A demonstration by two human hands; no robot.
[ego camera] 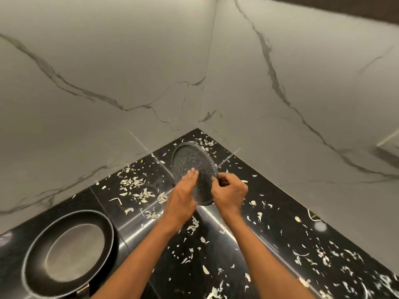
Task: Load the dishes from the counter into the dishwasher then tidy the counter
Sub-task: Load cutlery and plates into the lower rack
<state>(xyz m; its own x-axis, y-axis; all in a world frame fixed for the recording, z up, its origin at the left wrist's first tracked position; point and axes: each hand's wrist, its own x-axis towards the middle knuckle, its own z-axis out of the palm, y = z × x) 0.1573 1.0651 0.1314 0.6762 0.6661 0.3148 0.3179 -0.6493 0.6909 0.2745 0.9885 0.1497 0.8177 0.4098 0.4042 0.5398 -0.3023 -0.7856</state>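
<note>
At frame centre, the right hand (229, 192) pinches the tilted dark plate's (192, 162) rim in a narrow grip while the left hand's (181, 196) straight fingers (192, 174) press its face.

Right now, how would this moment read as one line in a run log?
left hand: fingers on dark plate | right hand: grips plate rim | frying pan: on counter | scraps: scattered

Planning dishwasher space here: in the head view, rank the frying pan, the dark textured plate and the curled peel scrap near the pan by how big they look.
1. Frying pan, largest, though it sits nearer the camera, which flatters it.
2. Dark textured plate, tilted and partly hidden by the hands, so its true size against the pan stays unsure.
3. Peel scrap, clearly smallest.
</note>
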